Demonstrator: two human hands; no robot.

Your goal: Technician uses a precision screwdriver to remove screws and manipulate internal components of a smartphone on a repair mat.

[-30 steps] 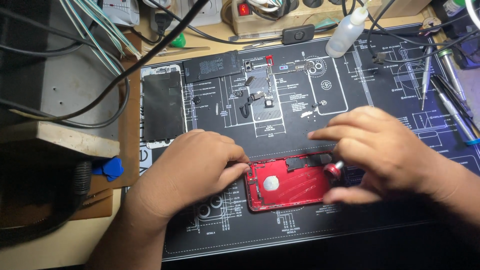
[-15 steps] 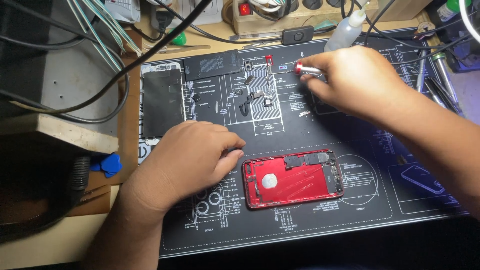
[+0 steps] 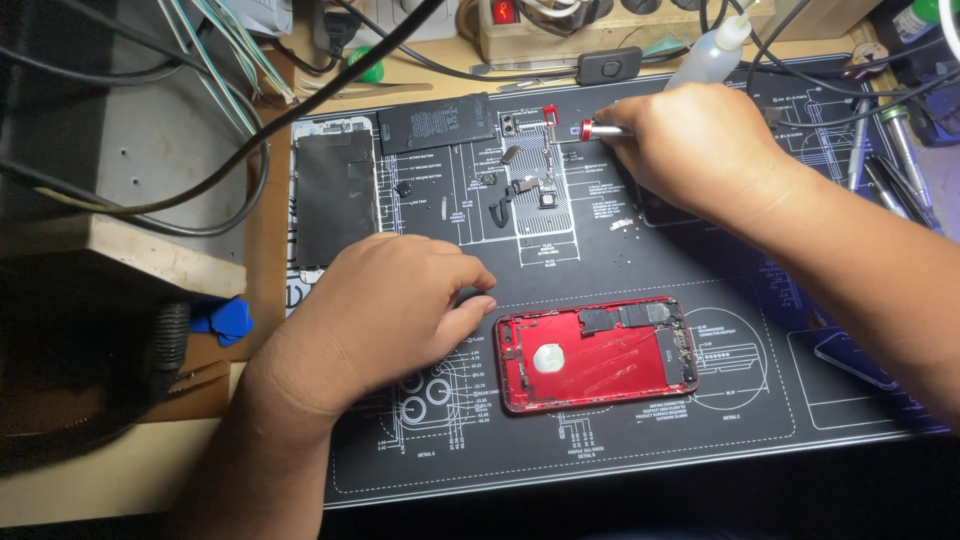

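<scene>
The opened red metal phone shell [image 3: 597, 352] lies flat on the black printed repair mat [image 3: 650, 440], long axis running left to right and sitting just a touch crooked, its open inside facing up with a round silvery patch near the left end and small dark parts along the top and right edge. There's bare mat all around it, more below and to the right than on the left, where the left hand [image 3: 385, 310] rests knuckles-up, fingers loosely curled, thumb tip just beside the shell's top left corner. I can't tell if it's actually touching.

The right hand [image 3: 700, 150] is well apart up near the mat's far edge, closed round a slim silver screwdriver with a red collar [image 3: 603, 129], tip pointing left toward the little loose dark parts [image 3: 525, 185] laid out on the mat's diagram boxes. A flat black rectangular battery [image 3: 436, 122] and a dark glass screen panel [image 3: 336, 196] crowd the mat's upper left. The counter edge there is cluttered with black cables [image 3: 200, 180], and blue plastic picks [image 3: 225, 320] sit off the mat's left edge.
</scene>
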